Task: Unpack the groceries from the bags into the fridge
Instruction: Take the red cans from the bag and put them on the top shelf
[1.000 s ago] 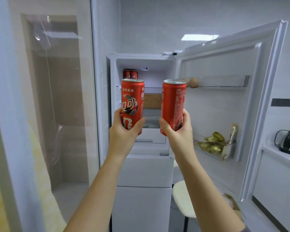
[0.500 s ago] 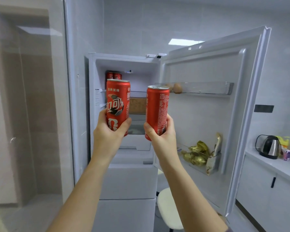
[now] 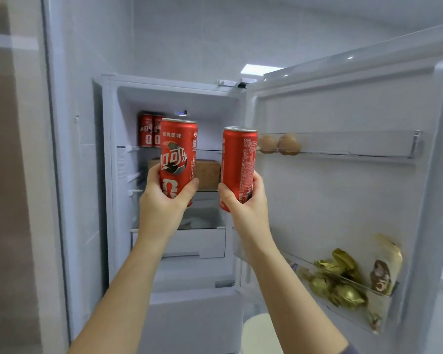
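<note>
Looking out from the head camera, we face the open fridge (image 3: 108, 175) with both arms raised. Our left hand (image 3: 164, 200) grips the left cola can (image 3: 178, 154) round its lower half, with the thumb on the right side and the fingers curled round the left. The can stands upright, long axis vertical, top rim up, logo towards us. Our right hand (image 3: 243, 208) clamps the right cola can (image 3: 238, 159) low on its body, also upright, with the small-print panel facing us. The two cans are near each other but apart, held level with the upper shelves. Behind them two more cola cans (image 3: 151, 134) stand side by side on the top shelf, and a brown block (image 3: 207, 172) lies on the shelf below. The fridge door (image 3: 343, 195) stands open on the right, with two eggs (image 3: 288, 144) in its upper rack and gold-wrapped sweets (image 3: 338, 282) in its lower bin.
</note>
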`<act>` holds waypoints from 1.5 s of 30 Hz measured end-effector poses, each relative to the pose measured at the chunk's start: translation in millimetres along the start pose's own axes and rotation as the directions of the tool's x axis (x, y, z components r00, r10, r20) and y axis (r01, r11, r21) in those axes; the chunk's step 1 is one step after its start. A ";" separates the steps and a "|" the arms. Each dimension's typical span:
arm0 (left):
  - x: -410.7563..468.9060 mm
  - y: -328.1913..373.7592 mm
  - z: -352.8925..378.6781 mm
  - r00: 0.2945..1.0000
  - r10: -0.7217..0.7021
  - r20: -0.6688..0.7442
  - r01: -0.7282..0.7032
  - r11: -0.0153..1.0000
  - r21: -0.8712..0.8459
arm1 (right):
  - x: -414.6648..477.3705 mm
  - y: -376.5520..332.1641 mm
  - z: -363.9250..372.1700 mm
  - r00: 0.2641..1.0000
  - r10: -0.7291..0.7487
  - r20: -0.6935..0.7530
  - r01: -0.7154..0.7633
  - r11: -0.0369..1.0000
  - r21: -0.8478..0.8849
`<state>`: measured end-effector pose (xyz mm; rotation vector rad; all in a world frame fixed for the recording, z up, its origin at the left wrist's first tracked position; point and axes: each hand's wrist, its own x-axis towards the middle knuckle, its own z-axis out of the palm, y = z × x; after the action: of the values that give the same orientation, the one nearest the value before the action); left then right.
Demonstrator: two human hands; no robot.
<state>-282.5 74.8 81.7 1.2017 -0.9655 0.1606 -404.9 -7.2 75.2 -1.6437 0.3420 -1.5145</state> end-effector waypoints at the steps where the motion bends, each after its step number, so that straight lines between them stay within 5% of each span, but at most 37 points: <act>1: 12.1 -8.3 1.6 1.000 -0.003 0.006 0.003 1.000 0.000 | 10.5 5.7 6.4 1.000 -0.002 -0.007 0.002 1.000 -0.004; 15: 127.7 -99.9 14.4 0.999 -0.014 0.037 0.014 1.000 -0.013 | 116.6 79.4 75.2 0.999 -0.009 -0.043 0.009 1.000 0.017; 33: 269.7 -189.0 51.1 0.994 0.027 -0.109 -0.014 0.993 0.121 | 261.9 169.4 157.0 1.000 -0.023 0.015 0.021 0.991 0.129; 45: 371.8 -226.5 41.7 0.994 0.010 -0.113 0.017 0.971 0.237 | 344.4 201.2 220.8 0.996 -0.059 0.071 0.059 0.998 -0.002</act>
<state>52.0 -188.4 182.6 1.3983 -0.8615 0.3461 -56.8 -280.5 184.9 -1.7201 0.2602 -1.4951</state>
